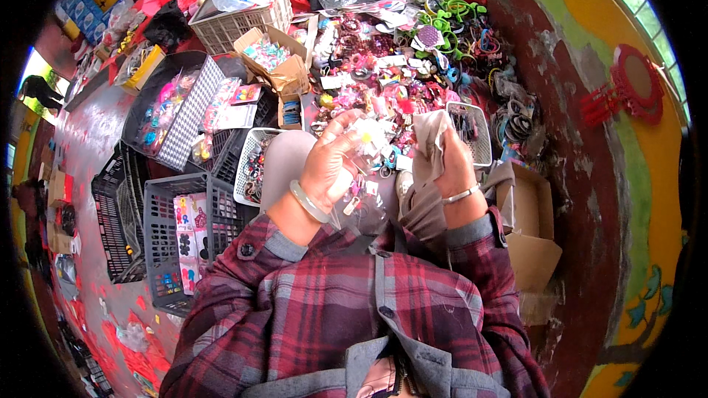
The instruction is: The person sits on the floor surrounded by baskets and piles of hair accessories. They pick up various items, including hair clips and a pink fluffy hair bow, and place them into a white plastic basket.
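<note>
Head cam, left to right: dark plastic crate with carded hair clips sat far left, white basket of small accessories next to it. Left hand, pale bangle on the wrist, was closed on a small clear packet held up at centre, above the lap. Right hand, thin silver bracelet, gripped a grey cloth just beside the packet, fingers wrapped round it. Heap of hair ties and bands lay beyond both hands. Open cardboard box sat at right
</note>
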{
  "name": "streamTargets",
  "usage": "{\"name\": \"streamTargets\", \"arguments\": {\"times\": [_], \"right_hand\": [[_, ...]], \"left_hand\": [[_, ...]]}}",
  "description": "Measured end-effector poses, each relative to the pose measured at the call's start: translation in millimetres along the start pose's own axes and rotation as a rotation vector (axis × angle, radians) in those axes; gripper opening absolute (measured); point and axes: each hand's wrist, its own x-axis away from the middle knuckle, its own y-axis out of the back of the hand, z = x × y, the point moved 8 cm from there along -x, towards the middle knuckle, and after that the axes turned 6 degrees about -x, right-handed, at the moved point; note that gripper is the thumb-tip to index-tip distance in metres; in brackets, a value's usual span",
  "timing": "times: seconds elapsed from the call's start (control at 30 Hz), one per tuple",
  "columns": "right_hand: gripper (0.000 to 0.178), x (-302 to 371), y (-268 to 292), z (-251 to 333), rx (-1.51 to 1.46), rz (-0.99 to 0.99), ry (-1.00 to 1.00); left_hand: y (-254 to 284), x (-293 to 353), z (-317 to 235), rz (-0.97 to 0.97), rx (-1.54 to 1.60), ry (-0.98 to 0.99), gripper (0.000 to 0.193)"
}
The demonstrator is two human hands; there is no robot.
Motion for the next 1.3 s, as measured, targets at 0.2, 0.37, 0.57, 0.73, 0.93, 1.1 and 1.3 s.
{"name": "streamTargets", "arguments": {"times": [0.2,0.37,0.57,0.73,0.93,1.1,1.3], "right_hand": [[0.031,15.6,-27.4,-38.2,-0.136,0.201,-0.145],[0.036,23.8,-40.6,-33.4,-0.140,0.267,-0.073],[0.032,8.1,-8.4,3.4,-0.021,0.111,0.115],[0.028,10.4,-29.3,3.8,0.445,0.287,0.078],[0.020,29.3,-61.5,-3.7,0.924,0.357,0.521],[0.022,42.4,-77.1,8.6,1.194,0.342,0.772],[0.036,10.1,-40.5,4.3,0.642,0.181,0.392]], "left_hand": [[7.1,-6.6,5.7,-0.074,-0.027,-0.103,0.024],[11.9,-3.4,1.0,-0.117,-0.154,-0.170,0.023],[17.9,-1.2,-2.0,-0.091,-0.218,-0.061,0.026],[-1.9,6.4,8.9,-0.045,-0.316,0.117,0.028],[-7.1,7.3,20.1,0.086,-0.377,0.113,0.027],[-15.6,6.6,23.1,0.175,-0.524,0.217,0.025],[-3.7,-1.1,26.5,0.165,-0.551,0.226,0.024]]}}
